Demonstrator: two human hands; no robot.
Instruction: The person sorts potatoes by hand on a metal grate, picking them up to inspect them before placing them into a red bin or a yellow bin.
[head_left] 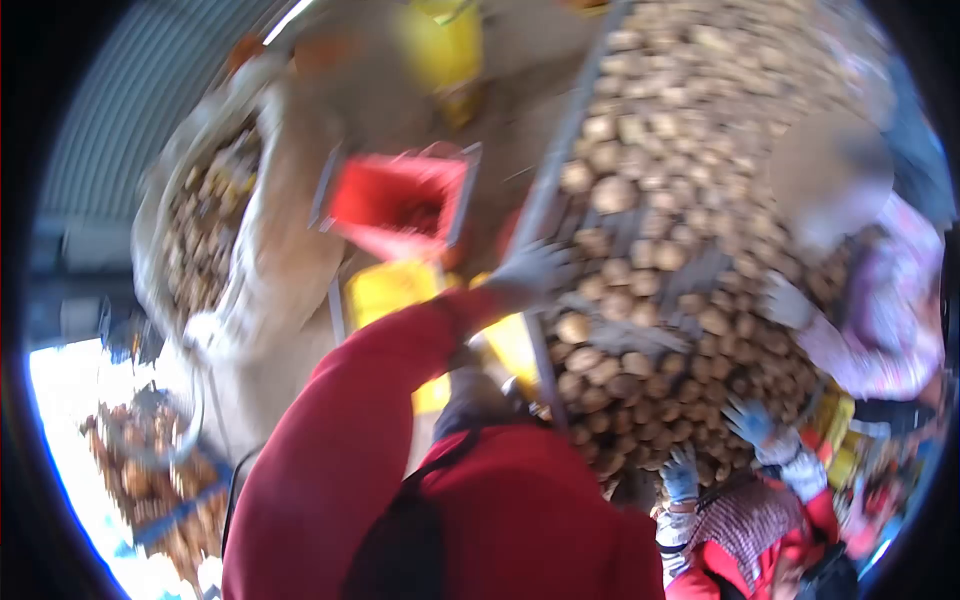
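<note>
My left hand [532,275], in a grey glove below a red sleeve, is at the metal-edged rim [556,165] of a long sorting table. Its fingers are blurred but look stretched out over the rim, with nothing visible in them. Close by lie many round, tan-brown pieces of produce [615,195]; blur hides their exact kind. Grey glove-like pieces of cloth [640,338] rest on top of the produce. Beneath my forearm is a yellow crate [385,290], partly covered by the sleeve. My right hand does not show.
A red crate [390,205] stands left of the table, with a yellow container [440,50] beyond it. Farther left is a big white sack [285,220] of produce. Across the table a co-worker's gloved hand [788,302] reaches in; another person's blue gloves [748,422] are lower right.
</note>
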